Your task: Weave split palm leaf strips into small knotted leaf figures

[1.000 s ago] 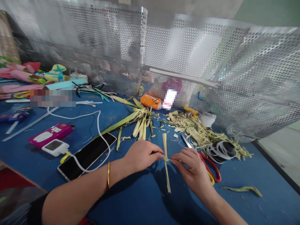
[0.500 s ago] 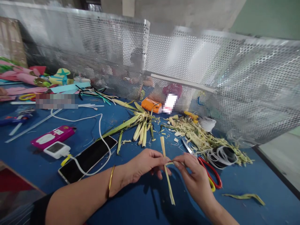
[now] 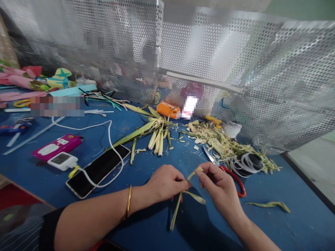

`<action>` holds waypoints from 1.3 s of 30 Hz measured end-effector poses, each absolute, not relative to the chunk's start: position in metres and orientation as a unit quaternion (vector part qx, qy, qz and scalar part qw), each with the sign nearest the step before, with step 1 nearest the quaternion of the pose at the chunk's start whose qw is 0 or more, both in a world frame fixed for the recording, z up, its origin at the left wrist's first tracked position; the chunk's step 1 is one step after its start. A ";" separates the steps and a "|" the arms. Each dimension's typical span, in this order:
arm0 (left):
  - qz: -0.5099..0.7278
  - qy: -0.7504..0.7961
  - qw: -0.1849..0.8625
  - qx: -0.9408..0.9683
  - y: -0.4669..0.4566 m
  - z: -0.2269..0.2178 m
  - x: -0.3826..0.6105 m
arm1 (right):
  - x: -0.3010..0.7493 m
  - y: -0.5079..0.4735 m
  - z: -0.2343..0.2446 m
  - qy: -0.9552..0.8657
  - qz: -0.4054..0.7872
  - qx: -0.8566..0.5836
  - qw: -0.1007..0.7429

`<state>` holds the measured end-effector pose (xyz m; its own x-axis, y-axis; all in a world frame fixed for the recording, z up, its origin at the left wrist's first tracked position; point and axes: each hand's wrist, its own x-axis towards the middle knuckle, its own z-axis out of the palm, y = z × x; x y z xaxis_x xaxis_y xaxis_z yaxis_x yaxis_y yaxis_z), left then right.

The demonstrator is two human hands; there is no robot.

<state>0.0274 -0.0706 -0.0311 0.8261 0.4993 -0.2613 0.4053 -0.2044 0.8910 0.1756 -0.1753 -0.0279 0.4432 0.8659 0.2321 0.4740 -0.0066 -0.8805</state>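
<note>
My left hand (image 3: pixel 164 182) pinches pale yellow-green leaf strips (image 3: pixel 180 204) just above the blue table (image 3: pixel 146 223). One strip hangs down toward me, another bends off to the right. My right hand (image 3: pixel 218 188) is closed on the upper end of a strip, folding it over toward the left hand. The two hands nearly touch. A gold bangle sits on my left wrist.
Red-handled scissors (image 3: pixel 235 176) lie just right of my right hand, beside a coil of white cord (image 3: pixel 247 162) and a heap of leaf scraps (image 3: pixel 222 144). Bundled leaves (image 3: pixel 154 134), a phone (image 3: pixel 98 170) with white cable, and a pink power bank (image 3: pixel 56 146) lie left. A perforated metal screen (image 3: pixel 209 62) stands behind.
The upright strip end has been bent over by my right hand. The strips now tilt down-left, and both hands have shifted slightly toward me.
</note>
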 end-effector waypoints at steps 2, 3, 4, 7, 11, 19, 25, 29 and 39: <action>0.060 0.310 0.581 0.751 -0.069 -0.031 0.029 | 0.172 -0.179 -0.026 -0.567 0.072 -0.672 0.471; 0.071 0.316 0.607 0.726 -0.068 -0.031 0.030 | 0.170 -0.181 -0.026 -0.608 0.011 -0.659 0.443; 0.084 0.321 0.638 0.695 -0.068 -0.031 0.031 | 0.169 -0.182 -0.026 -0.645 -0.044 -0.643 0.411; 0.094 0.324 0.726 0.599 -0.068 -0.031 0.034 | 0.163 -0.184 -0.026 -0.715 -0.164 -0.595 0.328; 0.061 0.306 0.792 0.525 -0.069 -0.028 0.034 | 0.157 -0.184 -0.027 -0.723 -0.216 -0.588 0.290; 0.077 0.293 0.831 0.467 -0.068 -0.029 0.034 | 0.158 -0.183 -0.035 -0.722 -0.273 -0.599 0.212; 0.126 0.343 0.825 0.430 -0.073 -0.033 0.036 | 0.156 -0.182 -0.039 -0.745 -0.296 -0.568 0.186; 0.137 0.329 0.832 0.425 -0.075 -0.032 0.036 | 0.150 -0.182 -0.042 -0.782 -0.291 -0.529 0.153; 0.104 0.340 0.844 0.402 -0.080 -0.033 0.037 | 0.147 -0.180 -0.046 -0.786 -0.268 -0.527 0.182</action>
